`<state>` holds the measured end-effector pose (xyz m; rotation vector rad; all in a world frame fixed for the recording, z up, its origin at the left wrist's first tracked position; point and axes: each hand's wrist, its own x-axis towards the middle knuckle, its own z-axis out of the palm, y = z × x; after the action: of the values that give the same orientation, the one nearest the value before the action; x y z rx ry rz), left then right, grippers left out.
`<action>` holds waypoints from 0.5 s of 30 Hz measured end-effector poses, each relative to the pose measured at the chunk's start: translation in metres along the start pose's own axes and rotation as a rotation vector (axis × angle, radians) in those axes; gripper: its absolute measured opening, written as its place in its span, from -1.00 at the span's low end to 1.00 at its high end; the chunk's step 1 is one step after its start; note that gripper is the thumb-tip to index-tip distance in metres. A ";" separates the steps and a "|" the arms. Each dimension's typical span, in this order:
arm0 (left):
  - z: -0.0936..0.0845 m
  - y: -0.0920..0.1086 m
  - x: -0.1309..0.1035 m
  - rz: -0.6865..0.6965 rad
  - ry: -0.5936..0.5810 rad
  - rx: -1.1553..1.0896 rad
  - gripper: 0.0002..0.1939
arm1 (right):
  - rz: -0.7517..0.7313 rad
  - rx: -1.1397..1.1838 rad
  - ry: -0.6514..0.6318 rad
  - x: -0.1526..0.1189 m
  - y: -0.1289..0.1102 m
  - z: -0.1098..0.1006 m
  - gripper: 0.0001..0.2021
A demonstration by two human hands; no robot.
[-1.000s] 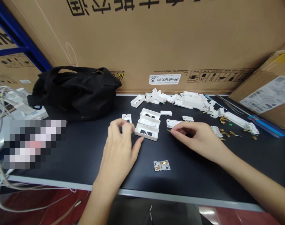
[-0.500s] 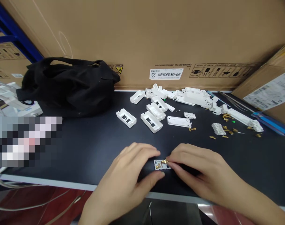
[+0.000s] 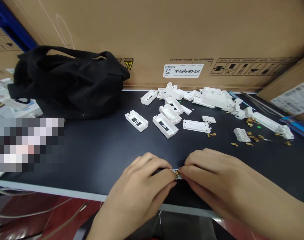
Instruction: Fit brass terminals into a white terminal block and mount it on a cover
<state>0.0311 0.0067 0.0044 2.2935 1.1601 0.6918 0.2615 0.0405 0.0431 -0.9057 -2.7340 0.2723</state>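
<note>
Between my two hands, close to the front of the black table, is a small white plastic base (image 3: 178,178), mostly covered by fingers. A bit of a brass contact piece (image 3: 177,172) shows in the gap. My left hand (image 3: 145,181) is closed, its thumb and fingers gripping the left end of the base. On the right side, my right hand (image 3: 209,176) is closed too, its fingertips pressed together at the brass contact piece and the base's right end. Those fingers hide most of the brass.
Several white plastic housings (image 3: 136,121) lie beyond my hands, with a pile of white plastic parts (image 3: 211,98) behind. Loose brass pieces (image 3: 253,137) are scattered at right. A black bag (image 3: 72,86) sits at left, and a large cardboard box (image 3: 142,30) stands along the back.
My left hand has closed from a spread pose onto the white plastic base. My right fingertips now cover more of the brass contact piece. The camera view has shifted slightly.
</note>
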 end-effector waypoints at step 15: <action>0.000 0.005 0.001 -0.036 -0.026 0.006 -0.89 | -0.060 -0.012 -0.034 0.006 0.000 -0.004 -0.70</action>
<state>0.0348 0.0053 0.0072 2.2739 1.1898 0.6443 0.2576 0.0447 0.0480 -0.8279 -2.7911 0.2626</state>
